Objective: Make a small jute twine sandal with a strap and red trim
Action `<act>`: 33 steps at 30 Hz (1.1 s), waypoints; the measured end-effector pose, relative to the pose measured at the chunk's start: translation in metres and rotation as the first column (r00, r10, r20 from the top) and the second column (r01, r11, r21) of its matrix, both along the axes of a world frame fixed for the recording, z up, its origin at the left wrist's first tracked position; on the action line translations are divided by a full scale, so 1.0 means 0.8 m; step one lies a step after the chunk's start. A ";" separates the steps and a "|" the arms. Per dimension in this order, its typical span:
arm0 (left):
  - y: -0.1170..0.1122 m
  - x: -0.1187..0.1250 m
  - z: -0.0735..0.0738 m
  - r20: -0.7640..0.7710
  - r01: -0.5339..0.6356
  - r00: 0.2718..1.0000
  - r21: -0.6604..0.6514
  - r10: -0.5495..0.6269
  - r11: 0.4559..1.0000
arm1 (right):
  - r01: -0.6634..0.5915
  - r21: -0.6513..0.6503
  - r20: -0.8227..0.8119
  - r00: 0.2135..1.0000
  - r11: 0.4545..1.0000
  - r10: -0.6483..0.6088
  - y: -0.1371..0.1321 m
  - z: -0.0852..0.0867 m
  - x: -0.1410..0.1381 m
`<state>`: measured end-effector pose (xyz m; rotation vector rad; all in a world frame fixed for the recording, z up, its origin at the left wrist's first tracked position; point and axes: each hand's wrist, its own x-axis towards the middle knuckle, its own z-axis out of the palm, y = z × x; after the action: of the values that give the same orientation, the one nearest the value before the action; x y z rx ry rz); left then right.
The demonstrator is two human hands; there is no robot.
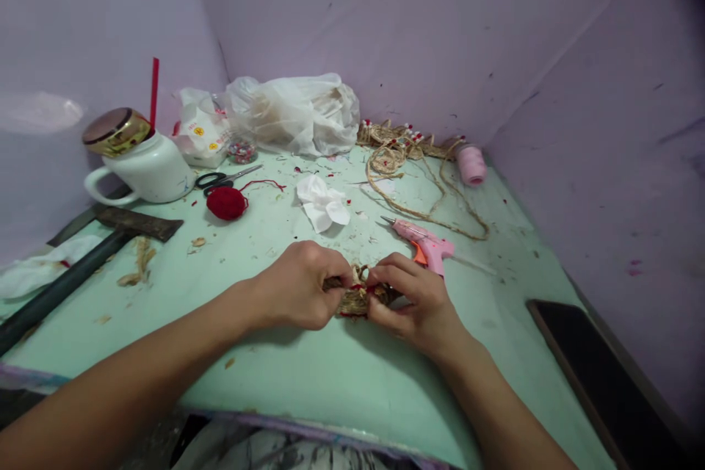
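Both hands meet over a small woven jute piece (355, 299) with red yarn on it, near the middle of the pale green table (308, 374). My left hand (300, 286) is closed, its fingers pinching the left side of the jute piece. My right hand (410, 301) is closed on the right side, fingertips pressed at the red yarn. A pink glue gun (423, 239) lies just beyond my right hand. A ball of red yarn (226, 202) and a white fabric bow (322, 205) rest farther back.
A hammer (82, 264) lies at the left, with a white jug (146, 165) with a gold lid behind it. Scissors (223, 179), plastic bags (294, 114), loose jute cord (418, 183) and a pink thread spool (472, 164) sit at the back. A dark phone (600, 374) lies at the right.
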<state>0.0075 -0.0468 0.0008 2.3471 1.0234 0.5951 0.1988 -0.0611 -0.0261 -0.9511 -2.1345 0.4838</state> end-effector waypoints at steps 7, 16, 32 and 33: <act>0.000 0.000 0.000 0.008 0.015 1.000 0.002 -0.015 1.000 | -0.030 -0.006 -0.023 0.999 1.000 0.030 0.001 0.001 0.002; 0.000 0.000 0.000 -0.003 0.016 1.000 0.010 -0.016 1.000 | -0.030 -0.007 -0.027 0.999 1.000 0.030 0.002 0.001 0.002; 0.010 -0.001 0.012 0.159 -0.149 0.960 -0.404 0.230 0.903 | 0.078 -0.465 -0.335 0.907 0.882 -0.256 0.000 0.004 0.006; 0.013 -0.001 0.012 0.202 -0.176 0.928 -0.505 0.314 0.845 | 0.077 -0.513 -0.397 0.862 0.855 -0.315 0.002 0.006 0.005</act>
<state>0.0068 -0.0365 0.0106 1.6576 1.1908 0.6557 0.2032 -0.0595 -0.0214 -1.1724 -1.4713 1.0582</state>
